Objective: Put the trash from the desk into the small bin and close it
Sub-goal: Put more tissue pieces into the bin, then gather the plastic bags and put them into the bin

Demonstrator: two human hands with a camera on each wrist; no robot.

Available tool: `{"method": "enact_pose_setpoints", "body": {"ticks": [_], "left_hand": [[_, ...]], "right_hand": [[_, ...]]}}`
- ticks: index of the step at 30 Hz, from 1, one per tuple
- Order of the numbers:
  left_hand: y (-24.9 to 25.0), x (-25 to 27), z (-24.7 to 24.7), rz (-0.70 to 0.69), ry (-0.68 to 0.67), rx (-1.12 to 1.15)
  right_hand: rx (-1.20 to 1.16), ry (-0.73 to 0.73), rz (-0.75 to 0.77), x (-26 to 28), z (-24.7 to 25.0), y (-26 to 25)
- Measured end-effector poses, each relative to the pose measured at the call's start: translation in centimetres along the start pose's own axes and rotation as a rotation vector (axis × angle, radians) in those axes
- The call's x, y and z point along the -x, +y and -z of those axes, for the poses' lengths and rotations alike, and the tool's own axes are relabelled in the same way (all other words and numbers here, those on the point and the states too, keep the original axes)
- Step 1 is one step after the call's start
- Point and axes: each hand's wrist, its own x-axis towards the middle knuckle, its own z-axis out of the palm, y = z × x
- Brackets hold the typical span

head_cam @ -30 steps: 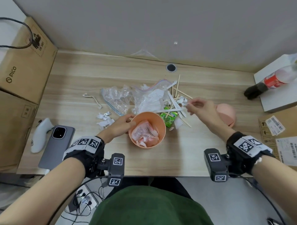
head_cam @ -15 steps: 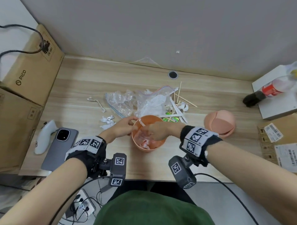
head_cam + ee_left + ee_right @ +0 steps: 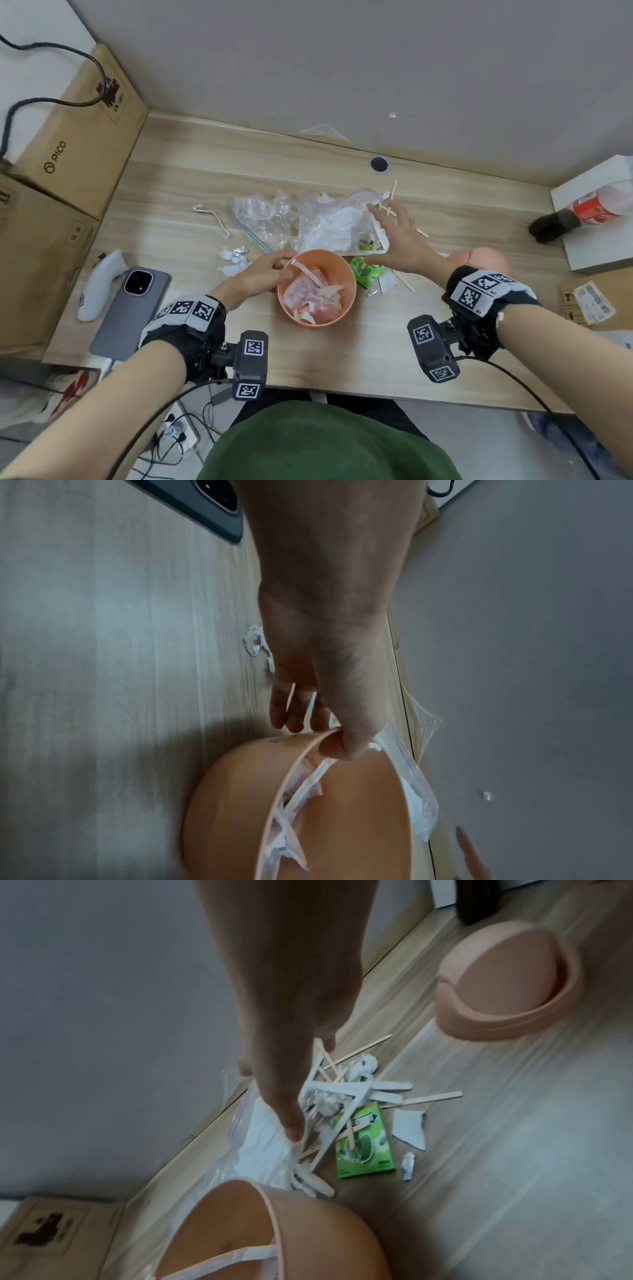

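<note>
The small orange bin [image 3: 346, 310] [image 3: 232, 791] [image 3: 308, 1231] stands open near the desk's front, holding crumpled paper and a white strip. My left hand [image 3: 263, 274] [image 3: 329, 734] grips its left rim, thumb inside and fingers outside. My right hand [image 3: 397, 236] [image 3: 291, 1096] hovers with fingers spread, holding nothing, over a pile of wooden sticks [image 3: 356, 1096], paper bits and a green packet [image 3: 366, 270] [image 3: 365, 1146]. Clear plastic bags [image 3: 308, 222] lie behind the bin. The bin's domed lid [image 3: 486, 260] [image 3: 496, 985] sits on the desk to the right.
Paper scraps [image 3: 233, 260] and a torn strip [image 3: 214, 216] lie left of the bin. A phone [image 3: 132, 308] and a white controller [image 3: 99, 284] rest at the desk's left edge beside cardboard boxes [image 3: 72, 144]. A cola bottle [image 3: 582, 214] lies on a white box at the right.
My right hand moved from the pile to the bin, left a white strip there, and has come back over the pile with fingers spread. The left hand stayed on the bin's rim.
</note>
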Motion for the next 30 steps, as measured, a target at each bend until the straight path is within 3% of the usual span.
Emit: {"method": "enact_pose_setpoints", "body": {"ticks": [4,6,12,17,22,30], "left_hand": [[-0.3,1.1,1.0,0.016,0.035,0.027],[-0.6,1.8,1.4,0.038,0.062,0.036],[-1.8,2.9,1.9,0.075,0.139,0.057],[-2.3,3.0,1.7,0.069,0.180,0.082],[-1.9,2.6,1.7,0.075,0.174,0.068],[-0.1,1.1,1.1,0.056,0.143,0.023]], "right_hand": [[0.205,0.041,0.161,-3.5,-0.5,-3.1],[0.286,-0.007,0.191,-5.2,-1.3,-4.4],[0.397,-0.216,0.108,-7.6,-5.2,-4.5],[0.468,-0.138,0.185,-7.0,-7.0,-3.1],[0.160,-0.045,0.156,-7.1,-3.5,-2.6],[-0.586,0.080,0.114,-2.9,5.3,-4.9]]}}
